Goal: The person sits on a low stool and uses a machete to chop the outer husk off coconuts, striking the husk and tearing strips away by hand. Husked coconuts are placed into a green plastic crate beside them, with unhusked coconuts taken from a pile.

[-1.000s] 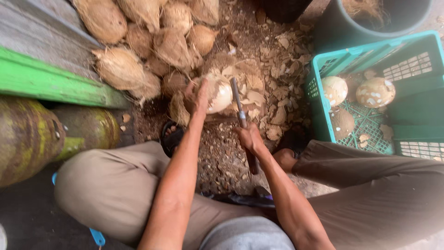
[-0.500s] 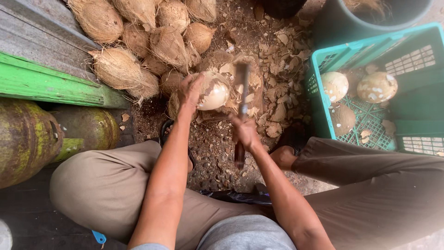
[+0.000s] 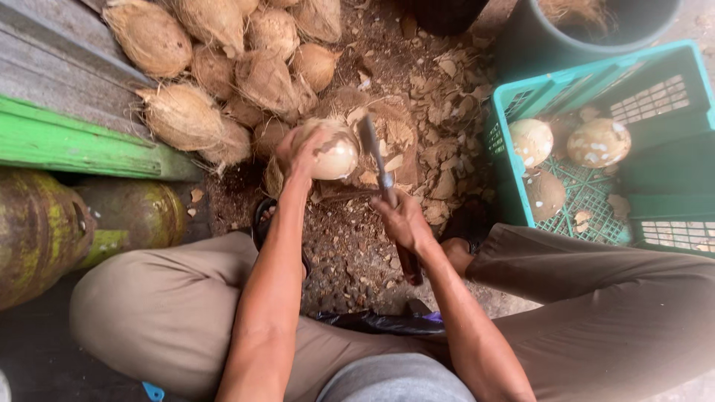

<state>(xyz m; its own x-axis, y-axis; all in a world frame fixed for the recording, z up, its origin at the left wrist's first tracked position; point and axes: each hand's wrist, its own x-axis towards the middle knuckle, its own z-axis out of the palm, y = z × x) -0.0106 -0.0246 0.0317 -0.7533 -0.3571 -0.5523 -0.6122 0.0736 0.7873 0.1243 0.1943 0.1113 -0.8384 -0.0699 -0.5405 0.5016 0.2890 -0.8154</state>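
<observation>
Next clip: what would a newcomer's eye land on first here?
At centre, the left hand steadies a pale, half-peeled coconut while the right hand holds a long knife against it. Husked coconuts pile up at upper left; a teal crate at right holds peeled ones.

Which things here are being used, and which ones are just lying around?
Being used:
left hand, gripping the peeled coconut
right hand, holding the knife
unpeeled coconuts, piled up
teal crate with peeled coconuts

Lying about:
yellow-green gas cylinder
green plank
dark bucket
</observation>
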